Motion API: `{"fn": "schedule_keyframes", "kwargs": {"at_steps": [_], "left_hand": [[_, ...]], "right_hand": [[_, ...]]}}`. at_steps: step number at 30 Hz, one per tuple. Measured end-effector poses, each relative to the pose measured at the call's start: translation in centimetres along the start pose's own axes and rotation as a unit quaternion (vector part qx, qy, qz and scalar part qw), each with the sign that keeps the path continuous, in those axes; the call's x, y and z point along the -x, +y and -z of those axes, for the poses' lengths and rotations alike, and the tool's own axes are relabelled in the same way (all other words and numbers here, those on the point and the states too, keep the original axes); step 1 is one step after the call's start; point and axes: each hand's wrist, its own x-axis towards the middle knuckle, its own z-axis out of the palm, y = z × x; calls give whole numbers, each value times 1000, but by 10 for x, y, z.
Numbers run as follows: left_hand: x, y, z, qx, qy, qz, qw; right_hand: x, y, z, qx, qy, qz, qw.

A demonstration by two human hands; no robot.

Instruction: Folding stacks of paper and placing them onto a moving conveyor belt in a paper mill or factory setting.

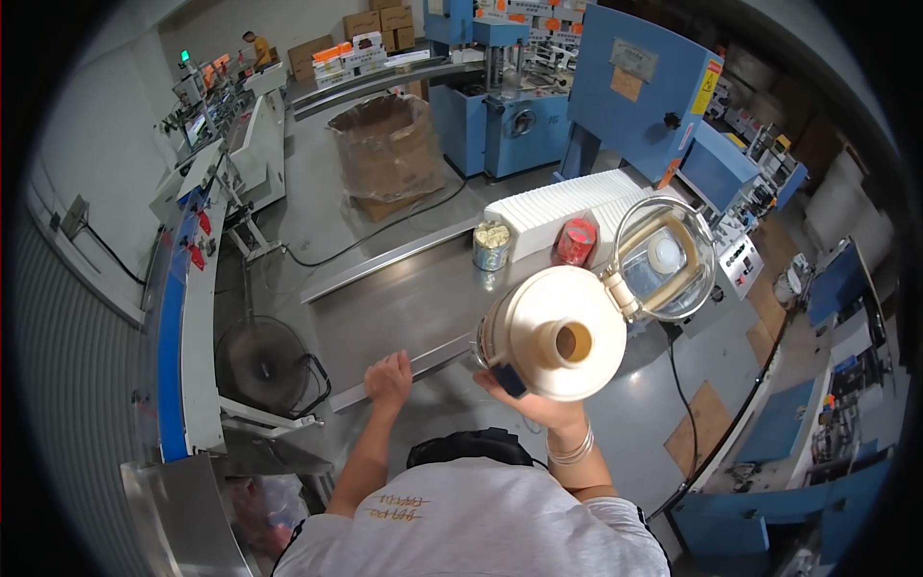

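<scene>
My right hand (540, 404) grips a large water bottle (538, 288) from below, fingers wrapped round its near side. The bottle has a cream top with a round spout in the middle, and a dark latch at the near left. Its hinged clear cap (663, 258) is swung open to the right. My left hand (389, 377) is curled closed at the near edge of a steel table (404, 298), with nothing showing in it. Beyond the bottle stand a can with pale contents (491, 245) and a red can (576, 240).
Stacked white trays (553, 207) lie behind the cans, before a blue machine (635, 87). A lined cardboard box (389, 154) stands on the floor beyond the table. To the left are a floor fan (264, 365) and a conveyor (173, 365). Another person (257, 48) is far off.
</scene>
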Motion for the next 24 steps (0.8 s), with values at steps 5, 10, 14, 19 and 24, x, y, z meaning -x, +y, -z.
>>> {"fn": "schedule_keyframes", "kwargs": {"at_steps": [5,10,14,19,24], "left_hand": [[1,-3,-1,-11,-15,-6,1000],[2,-10,-10,-15,-13,-6,1000],[-1,-3,-4,-24,-33,-5,999],[-2,1,-1,-21,-7,0,1000],[2,-11,-13,21,12,-1,1000]], "right_hand": [[-10,-39,1,-427,-5,-181,886],[-18,-58,-5,68,38,176,981],[-22,-50,-5,97,71,257,959],[-32,-53,-4,93,74,354,928],[-48,-56,-7,72,65,456,885]]}}
